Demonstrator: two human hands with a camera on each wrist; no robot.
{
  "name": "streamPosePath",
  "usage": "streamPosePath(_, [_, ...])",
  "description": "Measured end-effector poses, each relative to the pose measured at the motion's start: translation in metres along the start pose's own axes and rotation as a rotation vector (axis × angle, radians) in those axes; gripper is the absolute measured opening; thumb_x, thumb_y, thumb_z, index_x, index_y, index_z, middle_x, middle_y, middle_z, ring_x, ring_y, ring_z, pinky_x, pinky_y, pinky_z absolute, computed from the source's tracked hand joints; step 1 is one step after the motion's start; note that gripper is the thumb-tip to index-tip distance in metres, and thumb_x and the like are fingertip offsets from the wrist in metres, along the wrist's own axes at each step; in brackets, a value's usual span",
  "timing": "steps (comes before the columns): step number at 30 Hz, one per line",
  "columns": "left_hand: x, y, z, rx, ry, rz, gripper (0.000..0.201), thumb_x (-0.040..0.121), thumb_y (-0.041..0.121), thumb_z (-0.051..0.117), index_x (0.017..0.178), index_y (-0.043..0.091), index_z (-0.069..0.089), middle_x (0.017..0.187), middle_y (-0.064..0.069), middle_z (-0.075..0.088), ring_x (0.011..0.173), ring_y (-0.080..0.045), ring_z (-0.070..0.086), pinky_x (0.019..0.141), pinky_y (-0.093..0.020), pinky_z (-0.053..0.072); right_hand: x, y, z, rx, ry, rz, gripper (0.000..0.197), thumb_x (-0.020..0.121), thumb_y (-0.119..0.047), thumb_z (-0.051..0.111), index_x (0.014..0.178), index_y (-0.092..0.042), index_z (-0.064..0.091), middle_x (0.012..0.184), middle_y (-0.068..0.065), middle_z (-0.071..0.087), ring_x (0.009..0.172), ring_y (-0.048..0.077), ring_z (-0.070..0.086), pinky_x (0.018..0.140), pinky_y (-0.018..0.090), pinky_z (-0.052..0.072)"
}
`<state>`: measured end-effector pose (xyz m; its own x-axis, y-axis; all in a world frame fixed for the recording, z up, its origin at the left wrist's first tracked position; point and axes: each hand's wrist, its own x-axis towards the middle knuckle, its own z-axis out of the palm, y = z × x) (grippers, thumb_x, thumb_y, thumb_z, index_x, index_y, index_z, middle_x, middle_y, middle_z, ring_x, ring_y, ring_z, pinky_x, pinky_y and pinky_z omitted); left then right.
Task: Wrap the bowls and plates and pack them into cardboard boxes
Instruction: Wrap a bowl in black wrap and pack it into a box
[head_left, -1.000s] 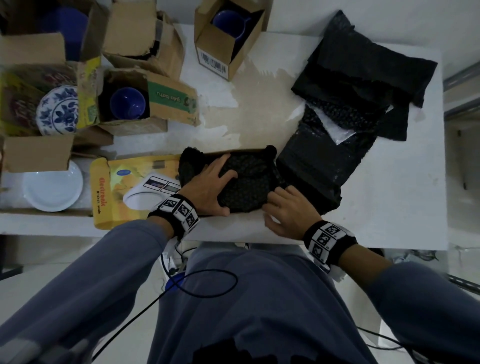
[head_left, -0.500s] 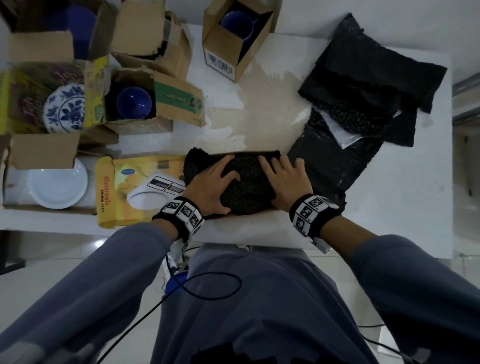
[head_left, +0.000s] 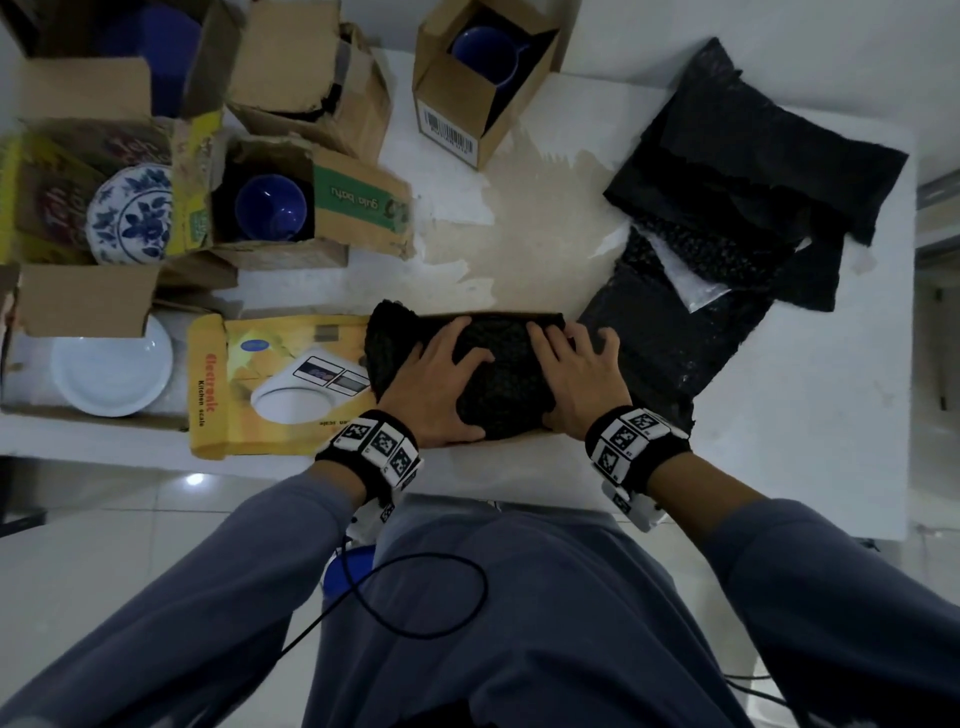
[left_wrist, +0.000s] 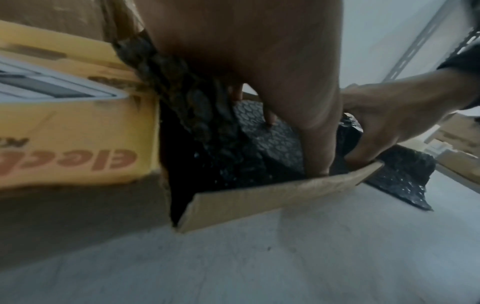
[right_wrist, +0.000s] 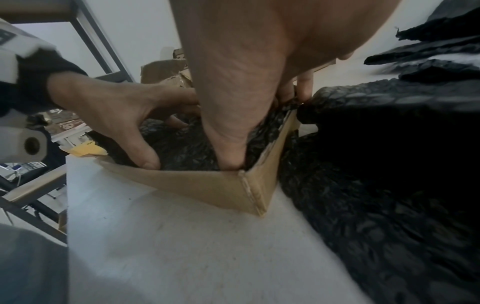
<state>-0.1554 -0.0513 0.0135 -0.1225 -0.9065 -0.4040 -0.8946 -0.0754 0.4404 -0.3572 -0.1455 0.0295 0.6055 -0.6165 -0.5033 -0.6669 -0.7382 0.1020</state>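
Observation:
A bundle wrapped in black bubble wrap (head_left: 501, 379) sits inside a low cardboard box (left_wrist: 272, 197) at the table's front edge. My left hand (head_left: 441, 384) lies spread over the bundle's left half and presses down on it. My right hand (head_left: 576, 374) presses on the right half, with fingers spread toward the far edge. In the right wrist view both thumbs dig in between the wrap (right_wrist: 187, 148) and the box's near wall (right_wrist: 207, 185). What the wrap holds is hidden.
A yellow kitchen-scale box (head_left: 270, 379) touches the bundle's left side. Further left are a white plate (head_left: 111, 366), a blue-patterned plate (head_left: 130, 213) and a blue bowl (head_left: 270, 208) in boxes. Black wrap sheets (head_left: 727, 208) lie at right. A blue cup's box (head_left: 485, 52) stands behind.
My right hand has moved from the bundle's near right corner up onto its top, flattening the wrap there. My left hand has stayed pressed on the left half.

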Motion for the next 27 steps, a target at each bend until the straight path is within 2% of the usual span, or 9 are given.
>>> streamPosePath(8, [0.005,0.011,0.0,0.149,-0.104,-0.048,0.114,0.054,0.054,0.084,0.147,0.034,0.021,0.158,-0.014,-0.009,0.149,-0.035,0.002,0.114,-0.063,0.027,0.002,0.002,-0.001,0.046,-0.004,-0.003,0.121,0.069,-0.058,0.074,0.157,-0.013,0.004,0.155,0.01,0.028,0.145,0.033,0.019,0.113,0.063,0.006])
streamPosePath(12, [0.006,0.016,-0.006,0.17,-0.125,-0.072,0.112,0.058,0.052,0.084,0.149,0.033,0.022,0.16,-0.017,-0.006,0.15,-0.034,0.002,0.119,-0.054,0.022,0.004,0.006,-0.006,0.055,-0.031,-0.043,0.118,0.072,-0.058,0.072,0.157,-0.013,0.004,0.155,0.009,0.027,0.147,0.032,0.013,0.114,0.063,0.002])
streamPosePath(14, [0.004,0.02,-0.012,0.172,-0.109,-0.073,0.1,0.065,0.051,0.082,0.149,0.03,0.032,0.161,-0.021,0.005,0.151,-0.034,0.008,0.118,-0.051,0.024,0.002,0.013,-0.008,0.122,-0.008,-0.08,0.11,0.072,-0.056,0.071,0.157,-0.016,0.013,0.154,0.006,0.031,0.147,0.031,0.015,0.113,0.063,0.0])
streamPosePath(15, [0.003,0.023,-0.017,0.138,-0.038,-0.059,0.087,0.068,0.048,0.08,0.143,0.027,0.043,0.16,-0.021,0.016,0.149,-0.035,0.017,0.116,-0.052,0.029,-0.001,0.019,-0.009,0.169,0.045,-0.094,0.102,0.072,-0.052,0.071,0.154,-0.018,0.023,0.152,0.005,0.035,0.145,0.03,0.021,0.112,0.061,0.004])
streamPosePath(17, [0.002,0.025,-0.024,0.062,0.209,-0.001,0.05,0.073,0.031,0.077,0.12,0.02,0.061,0.144,-0.018,0.044,0.134,-0.036,0.042,0.104,-0.049,0.041,-0.009,0.027,-0.006,0.241,0.212,-0.092,0.079,0.071,-0.043,0.071,0.141,-0.02,0.044,0.141,0.006,0.046,0.129,0.03,0.042,0.105,0.053,0.026])
streamPosePath(19, [0.01,0.022,-0.033,0.073,0.33,0.02,0.03,0.078,0.014,0.069,0.107,0.017,0.064,0.133,-0.014,0.052,0.125,-0.034,0.049,0.102,-0.045,0.042,-0.016,0.029,-0.004,0.294,0.24,-0.049,0.062,0.073,-0.039,0.07,0.129,-0.019,0.051,0.123,0.009,0.052,0.104,0.032,0.055,0.087,0.043,0.041])
streamPosePath(22, [0.03,0.015,-0.049,0.051,0.238,-0.049,0.034,0.082,0.0,0.061,0.11,0.019,0.066,0.128,-0.011,0.058,0.113,-0.035,0.058,0.091,-0.047,0.05,-0.019,0.026,-0.003,0.378,0.015,-0.002,0.056,0.087,-0.041,0.061,0.134,-0.02,0.04,0.112,0.007,0.058,0.091,0.034,0.062,0.071,0.038,0.047])
streamPosePath(24, [0.037,0.012,-0.052,0.039,0.19,-0.106,0.043,0.081,-0.005,0.057,0.113,0.023,0.066,0.112,-0.007,0.063,0.094,-0.035,0.063,0.074,-0.044,0.053,-0.015,0.027,-0.003,0.407,0.018,0.012,0.054,0.091,-0.035,0.059,0.138,-0.02,0.036,0.114,0.007,0.058,0.093,0.034,0.062,0.066,0.038,0.046])
streamPosePath(27, [0.032,0.013,-0.048,0.006,0.196,-0.195,0.052,0.078,-0.011,0.055,0.115,0.024,0.064,0.103,-0.008,0.059,0.09,-0.034,0.061,0.069,-0.043,0.051,-0.002,0.032,-0.006,0.38,0.075,0.038,0.06,0.092,-0.022,0.057,0.146,-0.021,0.032,0.12,0.01,0.055,0.096,0.036,0.061,0.063,0.037,0.039])
